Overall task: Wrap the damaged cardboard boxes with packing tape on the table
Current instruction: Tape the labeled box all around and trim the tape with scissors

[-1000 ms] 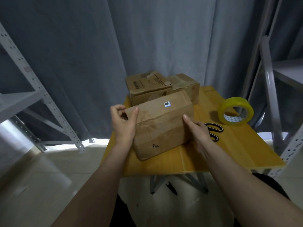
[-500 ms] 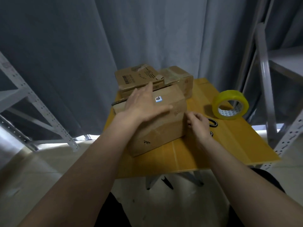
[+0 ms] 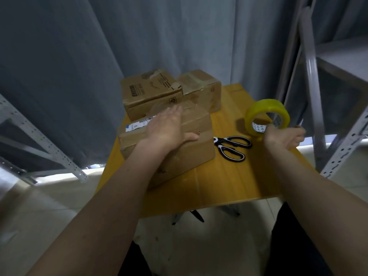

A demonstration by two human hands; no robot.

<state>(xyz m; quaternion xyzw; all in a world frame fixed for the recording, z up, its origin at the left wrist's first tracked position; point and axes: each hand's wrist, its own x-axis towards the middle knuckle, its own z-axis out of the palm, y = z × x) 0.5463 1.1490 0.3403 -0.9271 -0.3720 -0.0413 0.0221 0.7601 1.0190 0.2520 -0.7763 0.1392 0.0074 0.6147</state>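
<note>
Left hand [image 3: 169,129] lies flat w/ straight fingers on the front box [image 3: 171,150]. Right hand [image 3: 283,136] grips the tape roll [image 3: 266,116], well right of box, scissors [image 3: 232,147] between.

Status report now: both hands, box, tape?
Left hand flat on front cardboard box. Right hand grips tape roll. Scissors lie between.

My left hand [image 3: 166,129] and right hand [image 3: 282,136] are bare, forearms unsleeved; dark trousers at six o'clock.
</note>
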